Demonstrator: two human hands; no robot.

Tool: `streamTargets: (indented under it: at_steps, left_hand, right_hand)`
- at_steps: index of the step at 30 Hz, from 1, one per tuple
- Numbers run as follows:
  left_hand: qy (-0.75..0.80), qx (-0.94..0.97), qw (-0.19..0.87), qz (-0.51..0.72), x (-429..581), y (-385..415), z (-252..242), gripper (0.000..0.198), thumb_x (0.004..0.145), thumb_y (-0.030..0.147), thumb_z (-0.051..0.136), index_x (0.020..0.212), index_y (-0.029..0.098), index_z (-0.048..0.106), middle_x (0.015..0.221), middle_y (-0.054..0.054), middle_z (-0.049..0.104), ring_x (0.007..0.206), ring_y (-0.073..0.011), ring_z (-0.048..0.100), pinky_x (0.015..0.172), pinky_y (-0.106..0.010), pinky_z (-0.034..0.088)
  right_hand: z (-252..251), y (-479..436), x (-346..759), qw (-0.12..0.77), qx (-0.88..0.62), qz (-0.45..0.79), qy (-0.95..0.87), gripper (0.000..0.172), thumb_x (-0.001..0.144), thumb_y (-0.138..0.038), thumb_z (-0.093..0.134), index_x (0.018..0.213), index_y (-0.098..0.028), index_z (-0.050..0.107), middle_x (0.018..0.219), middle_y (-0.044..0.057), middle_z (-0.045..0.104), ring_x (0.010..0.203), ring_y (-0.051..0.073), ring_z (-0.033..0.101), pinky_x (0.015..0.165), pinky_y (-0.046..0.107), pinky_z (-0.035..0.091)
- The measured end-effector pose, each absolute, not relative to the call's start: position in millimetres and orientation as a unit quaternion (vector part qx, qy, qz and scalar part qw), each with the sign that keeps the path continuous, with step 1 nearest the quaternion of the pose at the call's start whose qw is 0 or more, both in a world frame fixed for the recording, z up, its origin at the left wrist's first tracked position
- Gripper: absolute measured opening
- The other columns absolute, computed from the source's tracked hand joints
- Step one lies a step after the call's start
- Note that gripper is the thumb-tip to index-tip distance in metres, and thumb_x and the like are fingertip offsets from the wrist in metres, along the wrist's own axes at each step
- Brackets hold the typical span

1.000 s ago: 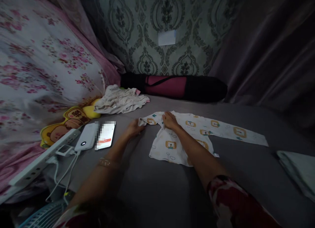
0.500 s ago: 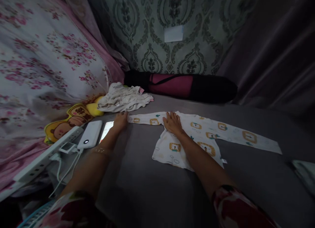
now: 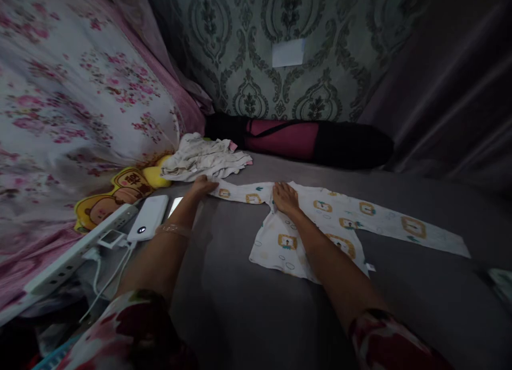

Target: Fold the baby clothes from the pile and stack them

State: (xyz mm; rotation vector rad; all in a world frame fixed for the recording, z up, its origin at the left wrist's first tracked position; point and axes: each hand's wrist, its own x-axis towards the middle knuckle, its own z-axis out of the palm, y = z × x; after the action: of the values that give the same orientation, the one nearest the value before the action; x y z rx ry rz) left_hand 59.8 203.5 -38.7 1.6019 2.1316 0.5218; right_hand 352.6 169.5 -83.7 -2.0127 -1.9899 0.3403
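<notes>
A small white baby shirt (image 3: 336,220) with orange printed squares lies spread flat on the grey bed sheet (image 3: 248,306), both sleeves stretched out sideways. My left hand (image 3: 202,186) rests at the tip of the left sleeve, fingers closed on the cuff. Near the collar, my right hand (image 3: 285,196) lies flat on the shirt with fingers stretched out, pressing the cloth down.
A crumpled pile of pale clothes (image 3: 204,159) lies behind my left hand. A white power bank (image 3: 148,224), a phone (image 3: 175,204), cables and a white power strip (image 3: 76,250) sit at left by a yellow cartoon cushion (image 3: 108,199). A dark pink roll (image 3: 304,141) lines the wall.
My left hand pulled the left sleeve outward to the left until it lies straight. My right hand stayed pressed near the collar. The view shifted slightly.
</notes>
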Motion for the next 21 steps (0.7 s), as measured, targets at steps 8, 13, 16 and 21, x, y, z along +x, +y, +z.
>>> streamTargets:
  at_steps: [8, 13, 16, 21]
  left_hand:
    - [0.757, 0.647, 0.011, 0.093, 66, 193, -45, 0.039, 0.095, 0.029, 0.028, 0.127, 0.011, 0.044, 0.107, -0.021, 0.065, 0.100, -0.0330, 0.063, 0.077, -0.040, 0.047]
    - [0.773, 0.634, 0.035, 0.021, 67, 196, -51, 0.041, 0.096, 0.029, 0.029, 0.126, 0.009, 0.047, 0.112, -0.026, 0.064, 0.103, -0.0366, 0.063, 0.080, -0.043, 0.047]
    - [0.797, 0.603, 0.025, 0.012, 71, 201, -49, 0.038, 0.094, 0.022, 0.034, 0.124, 0.006, 0.050, 0.110, -0.027, 0.064, 0.105, -0.0363, 0.062, 0.082, -0.043, 0.046]
    - [0.753, 0.641, -0.134, 0.065, 113, 200, -42, 0.035, 0.088, 0.012, 0.043, 0.119, 0.001, 0.055, 0.122, -0.029, 0.055, 0.116, -0.0381, 0.052, 0.091, -0.047, 0.040]
  right_hand:
    - [-86, 157, 344, 0.138, -0.691, 0.026, -0.709, 0.053, 0.099, -0.045, 0.028, 0.146, -0.023, 0.040, 0.154, 0.011, 0.033, 0.140, 0.027, 0.027, 0.112, 0.040, 0.017]
    - [-88, 160, 343, 0.125, -0.695, 0.033, -0.707, 0.058, 0.098, -0.054, 0.029, 0.147, -0.024, 0.039, 0.154, 0.012, 0.033, 0.140, 0.029, 0.027, 0.111, 0.042, 0.017]
    - [-91, 160, 343, 0.141, -0.695, 0.019, -0.705, 0.057, 0.097, -0.052, 0.032, 0.145, -0.024, 0.042, 0.153, 0.012, 0.035, 0.139, 0.028, 0.028, 0.111, 0.042, 0.017]
    - [-93, 158, 341, 0.158, -0.691, 0.005, -0.706, 0.055, 0.098, -0.050, 0.033, 0.144, -0.023, 0.044, 0.152, 0.013, 0.036, 0.138, 0.029, 0.029, 0.111, 0.042, 0.016]
